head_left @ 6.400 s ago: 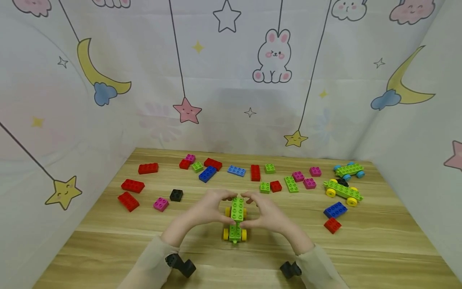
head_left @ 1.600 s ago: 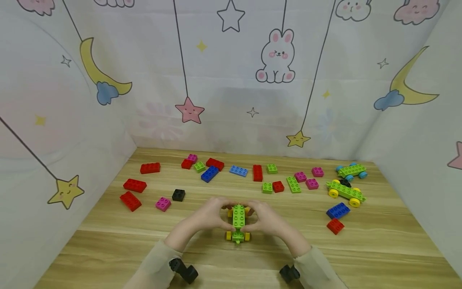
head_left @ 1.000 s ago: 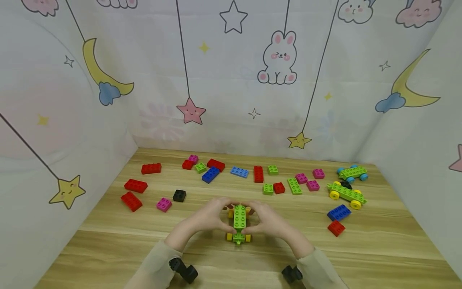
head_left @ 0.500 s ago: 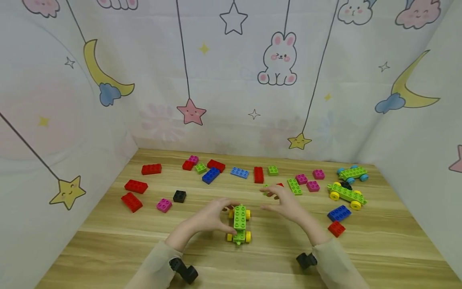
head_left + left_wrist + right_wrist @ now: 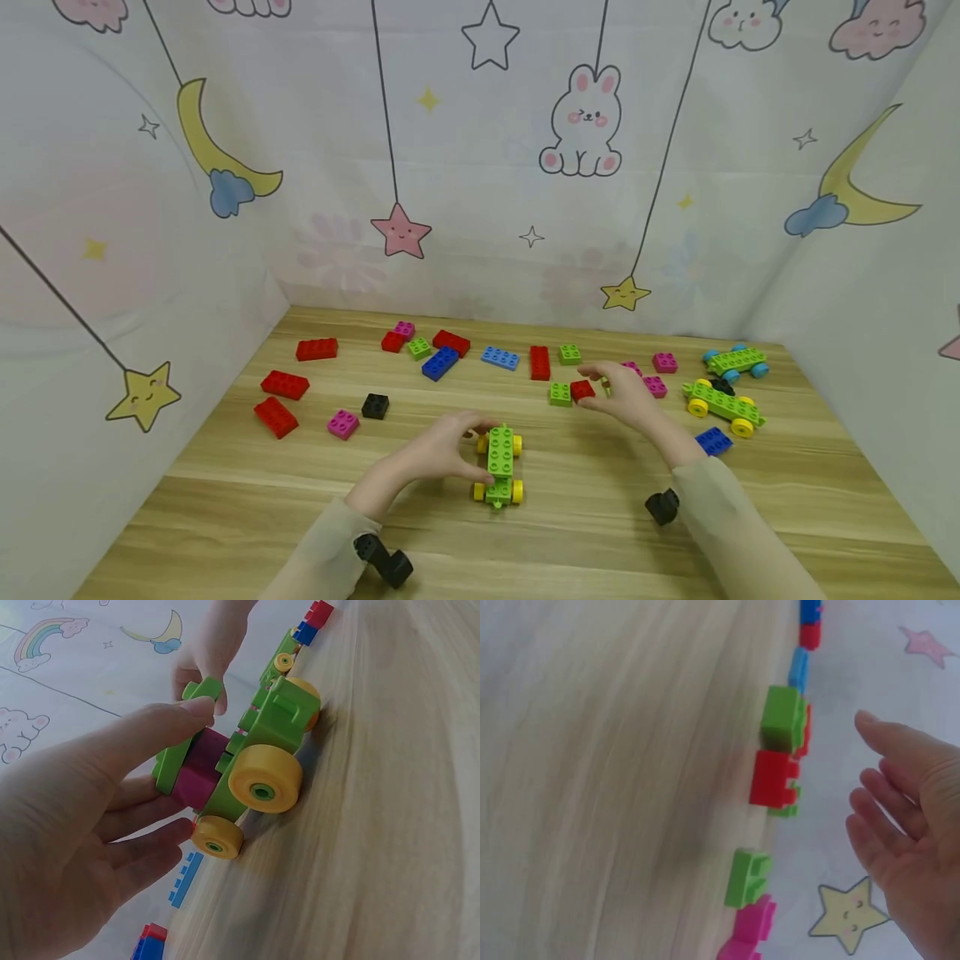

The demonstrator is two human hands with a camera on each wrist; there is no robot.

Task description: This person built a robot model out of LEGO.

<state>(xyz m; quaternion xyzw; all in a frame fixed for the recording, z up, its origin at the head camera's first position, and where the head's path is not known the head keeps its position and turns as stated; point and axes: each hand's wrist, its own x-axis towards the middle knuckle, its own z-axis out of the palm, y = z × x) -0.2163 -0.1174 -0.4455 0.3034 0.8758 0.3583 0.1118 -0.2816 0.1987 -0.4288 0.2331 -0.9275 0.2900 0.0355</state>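
Note:
In the head view, my left hand (image 5: 448,450) holds a green toy car (image 5: 500,454) with yellow wheels from its left side. The left wrist view shows a magenta brick (image 5: 199,769) between the wheeled base and a green plate (image 5: 174,761) on top. My thumb lies on that plate and my fingers reach behind the stack. My right hand (image 5: 618,397) hovers near a small red brick (image 5: 582,389), fingers spread and loosely bent. In the right wrist view it holds nothing and stays apart from the red brick (image 5: 772,778) and the small green brick (image 5: 781,716).
Several red bricks (image 5: 285,384), a black brick (image 5: 375,406) and a pink brick (image 5: 343,424) lie at left. Blue bricks (image 5: 440,363) lie along the back. Two green car bases (image 5: 723,401) and a dark blue brick (image 5: 713,442) stand at right. Fabric walls surround the wooden table.
My right hand has come off the toy car and moved right and farther out, over to the small red brick. My left hand stays on the car.

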